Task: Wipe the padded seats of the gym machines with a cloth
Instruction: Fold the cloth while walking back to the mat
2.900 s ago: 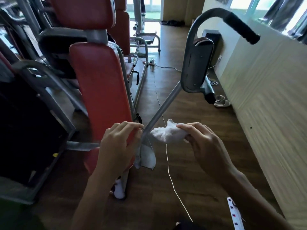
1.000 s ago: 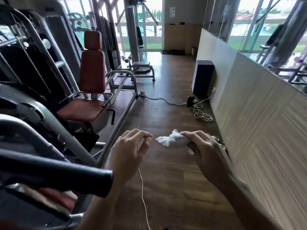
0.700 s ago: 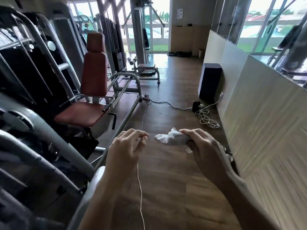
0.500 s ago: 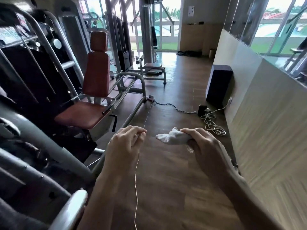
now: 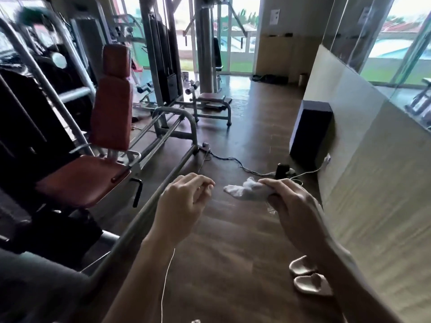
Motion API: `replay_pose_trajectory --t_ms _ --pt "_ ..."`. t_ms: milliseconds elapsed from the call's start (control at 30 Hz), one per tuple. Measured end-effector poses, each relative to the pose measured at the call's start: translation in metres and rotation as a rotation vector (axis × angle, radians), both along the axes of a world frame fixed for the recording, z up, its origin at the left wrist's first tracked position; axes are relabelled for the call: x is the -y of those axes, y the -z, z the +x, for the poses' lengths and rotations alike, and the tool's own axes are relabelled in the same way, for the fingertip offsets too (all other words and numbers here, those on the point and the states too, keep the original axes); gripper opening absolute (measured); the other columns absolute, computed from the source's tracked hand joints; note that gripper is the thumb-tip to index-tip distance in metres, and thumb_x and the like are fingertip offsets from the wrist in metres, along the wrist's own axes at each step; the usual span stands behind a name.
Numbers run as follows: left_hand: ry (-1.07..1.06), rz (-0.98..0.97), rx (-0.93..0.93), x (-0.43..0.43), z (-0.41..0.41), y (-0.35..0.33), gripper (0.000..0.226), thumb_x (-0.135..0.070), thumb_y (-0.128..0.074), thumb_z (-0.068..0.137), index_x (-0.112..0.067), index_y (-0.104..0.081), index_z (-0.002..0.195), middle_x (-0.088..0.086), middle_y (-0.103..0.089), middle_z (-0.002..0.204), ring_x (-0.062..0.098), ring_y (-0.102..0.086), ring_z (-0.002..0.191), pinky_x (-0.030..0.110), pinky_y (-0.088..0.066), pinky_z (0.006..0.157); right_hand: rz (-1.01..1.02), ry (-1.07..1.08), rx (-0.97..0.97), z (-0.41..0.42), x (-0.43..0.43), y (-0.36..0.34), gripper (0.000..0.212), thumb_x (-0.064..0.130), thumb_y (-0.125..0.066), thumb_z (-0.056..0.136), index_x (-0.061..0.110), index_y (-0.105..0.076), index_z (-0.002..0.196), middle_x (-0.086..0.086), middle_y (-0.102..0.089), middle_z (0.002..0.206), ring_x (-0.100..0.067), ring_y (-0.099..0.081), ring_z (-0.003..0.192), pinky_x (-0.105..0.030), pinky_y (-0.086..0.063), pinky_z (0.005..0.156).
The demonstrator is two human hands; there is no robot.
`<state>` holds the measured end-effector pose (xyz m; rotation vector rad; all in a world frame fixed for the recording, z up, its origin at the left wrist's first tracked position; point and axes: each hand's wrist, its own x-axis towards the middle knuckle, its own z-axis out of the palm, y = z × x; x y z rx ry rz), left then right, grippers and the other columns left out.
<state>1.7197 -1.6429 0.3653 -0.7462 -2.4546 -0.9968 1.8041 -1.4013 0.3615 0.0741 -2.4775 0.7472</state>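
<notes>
My right hand (image 5: 292,201) grips a crumpled white cloth (image 5: 245,192) that sticks out to the left of the fingers, held in the air over the wooden floor. My left hand (image 5: 184,201) hovers beside it with loosely curled fingers and holds nothing. To the left stands a gym machine with a red padded seat (image 5: 79,180) and a red upright backrest (image 5: 112,108). Both hands are well to the right of that seat and apart from it. A low padded bench (image 5: 211,97) stands farther back.
A grey frame bar (image 5: 149,206) runs diagonally along the floor below my left hand. Cables (image 5: 235,160) and a black speaker (image 5: 310,134) lie by the right-hand wall (image 5: 373,183). A pair of slippers (image 5: 307,278) sits at the lower right. A thin white cord (image 5: 166,276) trails on the floor.
The view has moved forward past the first red machine and the black-handled arm. The red seat on the left has come closer. Both hands kept their pose, the right one still holding the cloth.
</notes>
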Motion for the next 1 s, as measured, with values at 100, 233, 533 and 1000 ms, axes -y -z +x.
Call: replay_pose_trajectory --t_ms 100,233,533,1000 --pt "0.02 -0.007 0.023 -0.026 -0.065 0.009 0.008 -0.028 -0.064 0.096 -0.029 -0.072 0.097 -0.018 -0.067 0.092 0.005 -0.059 0.091 0.03 -0.049 0.082 -0.004 0.018 0.007 -0.063 -0.024 0.01 0.038 0.011 -0.067 0.091 0.026 -0.066 0.127 0.011 -0.067 0.118 -0.016 -0.065 0.107 -0.04 -0.055 0.086" --pt "0.075 -0.03 0.061 -0.056 -0.163 0.016 0.013 -0.034 -0.059 0.094 -0.03 -0.071 0.096 -0.018 -0.068 0.093 0.007 -0.06 0.09 0.035 -0.052 0.081 -0.016 0.061 0.027 -0.147 -0.052 0.018 0.038 0.012 -0.067 0.092 0.027 -0.065 0.127 0.012 -0.066 0.117 -0.016 -0.065 0.106 -0.041 -0.056 0.084" --pt "0.157 -0.061 0.063 -0.145 -0.383 0.015 0.009 -0.031 -0.063 0.095 -0.03 -0.072 0.098 -0.017 -0.068 0.095 0.006 -0.059 0.091 0.031 -0.049 0.084 0.052 0.139 0.066 -0.332 -0.134 0.021 0.035 0.016 -0.057 0.096 0.028 -0.063 0.128 0.012 -0.065 0.116 -0.017 -0.063 0.107 -0.042 -0.055 0.083" --pt "0.124 -0.043 0.082 -0.331 -0.7 0.027 0.019 -0.037 -0.055 0.094 -0.027 -0.071 0.095 -0.014 -0.069 0.092 0.01 -0.062 0.089 0.038 -0.051 0.083 0.135 0.115 0.088 -0.661 -0.32 0.018 0.034 0.021 -0.057 0.097 0.025 -0.063 0.13 0.008 -0.066 0.113 -0.022 -0.064 0.102 -0.041 -0.055 0.08"
